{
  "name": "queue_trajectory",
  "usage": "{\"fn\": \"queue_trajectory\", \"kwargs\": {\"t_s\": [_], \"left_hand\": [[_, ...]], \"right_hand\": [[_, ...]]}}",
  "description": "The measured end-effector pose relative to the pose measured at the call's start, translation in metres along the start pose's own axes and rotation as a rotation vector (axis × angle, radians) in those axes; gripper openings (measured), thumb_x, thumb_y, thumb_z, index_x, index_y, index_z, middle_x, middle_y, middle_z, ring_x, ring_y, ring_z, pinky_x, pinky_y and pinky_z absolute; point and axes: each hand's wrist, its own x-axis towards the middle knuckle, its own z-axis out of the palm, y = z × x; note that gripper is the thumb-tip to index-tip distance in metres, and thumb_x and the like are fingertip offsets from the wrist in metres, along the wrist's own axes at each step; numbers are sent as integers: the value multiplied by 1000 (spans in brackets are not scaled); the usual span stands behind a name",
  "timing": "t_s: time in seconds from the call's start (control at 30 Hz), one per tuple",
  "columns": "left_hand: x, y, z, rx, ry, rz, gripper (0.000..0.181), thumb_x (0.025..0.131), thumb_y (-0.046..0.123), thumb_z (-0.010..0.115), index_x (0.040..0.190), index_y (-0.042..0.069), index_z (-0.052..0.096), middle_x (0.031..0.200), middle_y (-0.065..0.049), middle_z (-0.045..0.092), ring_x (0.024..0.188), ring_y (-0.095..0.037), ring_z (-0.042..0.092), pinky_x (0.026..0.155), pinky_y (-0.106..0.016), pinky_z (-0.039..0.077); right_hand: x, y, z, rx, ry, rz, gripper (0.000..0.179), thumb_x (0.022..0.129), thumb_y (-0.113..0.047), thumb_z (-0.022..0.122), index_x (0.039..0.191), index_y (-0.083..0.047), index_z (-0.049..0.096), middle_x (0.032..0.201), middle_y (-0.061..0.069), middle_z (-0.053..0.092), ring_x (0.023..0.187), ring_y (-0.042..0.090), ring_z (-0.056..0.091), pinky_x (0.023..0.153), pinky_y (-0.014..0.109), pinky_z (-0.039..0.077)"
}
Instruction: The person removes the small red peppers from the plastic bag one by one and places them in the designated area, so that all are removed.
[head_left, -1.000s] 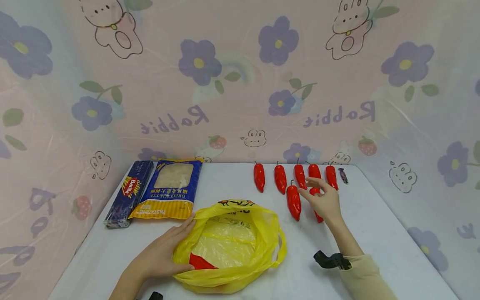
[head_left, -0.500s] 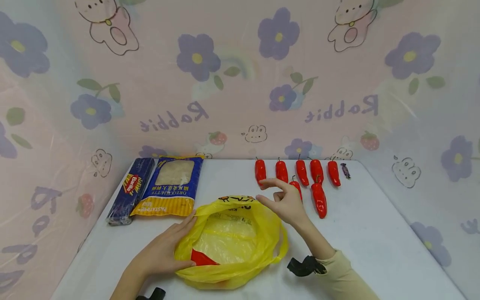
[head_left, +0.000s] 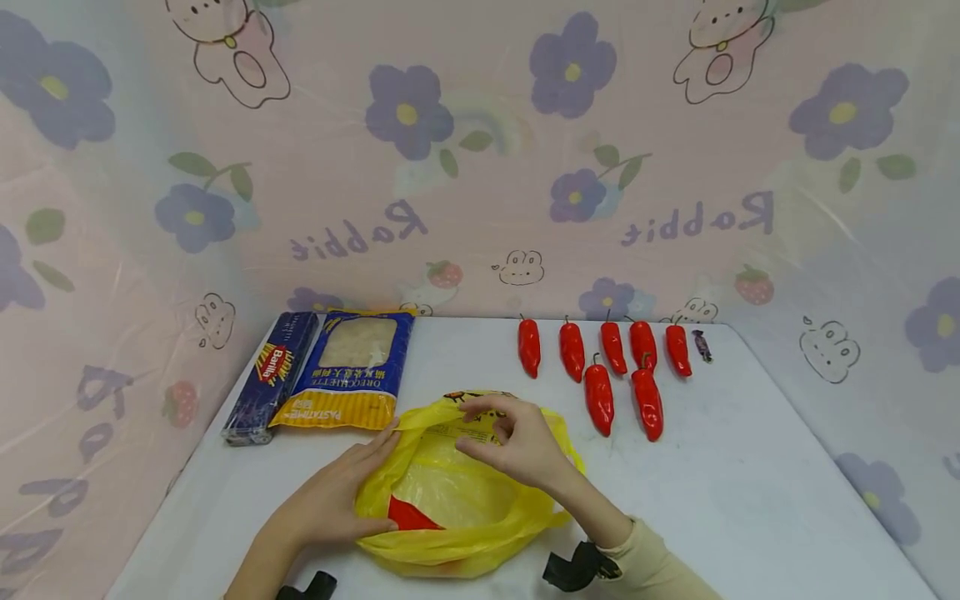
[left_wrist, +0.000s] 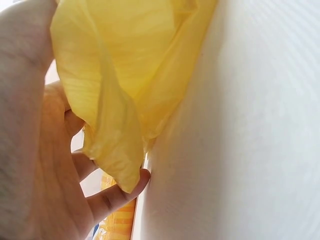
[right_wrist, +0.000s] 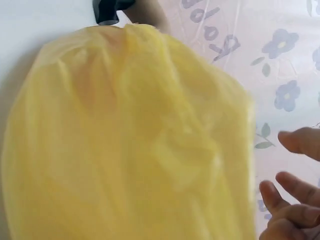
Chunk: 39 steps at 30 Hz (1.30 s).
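A yellow plastic bag [head_left: 408, 560] stands with its mouth spread wide near the table's front, a smooth red piece [head_left: 412, 516] showing inside at the lower left. My left hand [head_left: 330, 493] holds the bag's left rim, thumb over the edge and fingers along the outside; the left wrist view shows the bag's folds [left_wrist: 120, 125] against those fingers. Over the bag's mouth is my right hand [head_left: 521, 446], thumb and forefinger apart with nothing between them. In the right wrist view its fingers [right_wrist: 295, 192] appear beyond the bag's side. Several red peppers [head_left: 598, 398] lie beyond the bag to the right.
A blue and yellow orecchiette bag [head_left: 348, 367] and a dark blue Barilla box [head_left: 272, 379] lie at the back left of the white table [head_left: 720, 500]. Beside the rightmost pepper is a small dark wrapped piece [head_left: 702, 345]. A patterned curtain [head_left: 480, 167] encloses the table.
My right hand has moved left from over the peppers to above the bag's mouth, bringing nothing along. The left hand stays at the bag's rim, and the peppers lie in the same places.
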Motion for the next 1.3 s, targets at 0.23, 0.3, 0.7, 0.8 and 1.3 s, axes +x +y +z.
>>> {"fn": "queue_trajectory", "kwargs": {"t_s": [0.23, 0.3, 0.7, 0.8, 1.3], "left_hand": [[0, 0, 0, 10, 20, 27, 117, 77, 73, 81, 170, 30, 25, 177, 8, 20, 148, -38, 47, 113, -64, 47], [0, -1, 1, 11, 21, 36, 116, 78, 73, 81, 170, 29, 26, 177, 7, 20, 147, -38, 47, 112, -64, 48], [0, 0, 2, 4, 6, 8, 119, 75, 79, 78, 169, 25, 30, 177, 5, 21, 150, -46, 42, 115, -68, 43], [1, 2, 1, 7, 9, 6, 119, 74, 79, 78, 169, 25, 30, 176, 5, 22, 150, -45, 42, 115, -68, 43], [0, 3, 0, 2, -4, -17, 120, 73, 77, 81, 170, 27, 29, 177, 7, 21, 151, -45, 42, 115, -69, 43]], "right_hand": [[-3, 16, 16, 21, -232, -11, 34, 91, -24, 85, 121, -9, 77, 103, 11, 77, 46, -1, 30, 43, 17, 28], [-6, 20, 22, -3, -297, -12, 33, 91, -25, 86, 118, -7, 77, 97, 7, 77, 46, -1, 30, 44, 16, 28], [-23, 24, 53, -234, -554, 27, 29, 87, -35, 89, 109, -24, 75, 83, -20, 65, 67, -5, 49, 60, 13, 46], [-23, 19, 51, -273, -606, 44, 36, 84, -39, 91, 113, -26, 74, 87, -21, 65, 74, -5, 53, 67, 13, 50], [-16, 25, 26, -420, -663, 62, 44, 86, -39, 87, 123, -25, 69, 97, -20, 69, 84, -4, 60, 78, 16, 53]]}}
